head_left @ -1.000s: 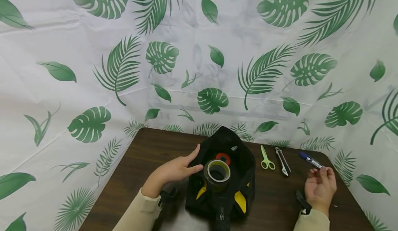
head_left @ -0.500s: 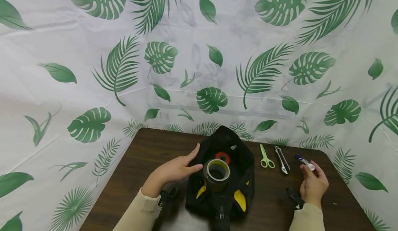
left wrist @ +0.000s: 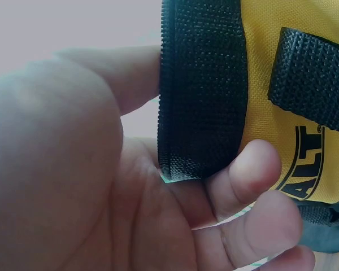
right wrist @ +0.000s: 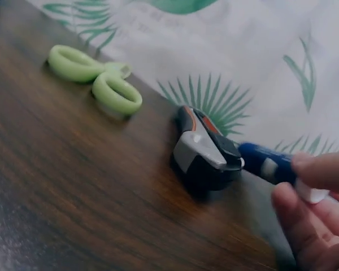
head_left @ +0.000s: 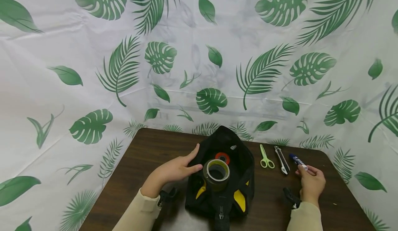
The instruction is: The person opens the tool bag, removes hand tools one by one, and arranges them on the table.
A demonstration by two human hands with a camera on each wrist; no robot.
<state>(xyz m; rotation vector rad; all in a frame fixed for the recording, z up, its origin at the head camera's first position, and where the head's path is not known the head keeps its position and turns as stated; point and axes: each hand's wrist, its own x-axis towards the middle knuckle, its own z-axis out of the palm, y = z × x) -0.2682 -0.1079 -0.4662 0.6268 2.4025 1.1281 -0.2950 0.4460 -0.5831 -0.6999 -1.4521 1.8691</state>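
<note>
A black and yellow tool bag [head_left: 240, 200] stands on the table with its top wide apart. My left hand [head_left: 169, 171] holds the bag's left side; in the left wrist view, the zipped edge [left wrist: 200, 84] lies between thumb and fingers [left wrist: 260, 169]. A brown roll of packing tape [head_left: 216, 184] sits in the front of the bag, and a red ring-shaped roll [head_left: 223, 156] lies deeper inside. My right hand [head_left: 312, 184] pinches a marker [head_left: 298, 162] with a dark blue cap between thumb and fingertips, low at the table's right side.
Green scissors [head_left: 266, 160] and a grey and black utility knife [head_left: 282, 160] lie between the bag and my right hand. The dark wooden table [head_left: 149, 148] ends at a white leaf-print cloth [head_left: 183, 113] hanging behind.
My right hand has moved left with the marker, towards the utility knife, and has turned over from palm up. My left hand and the bag have stayed put.
</note>
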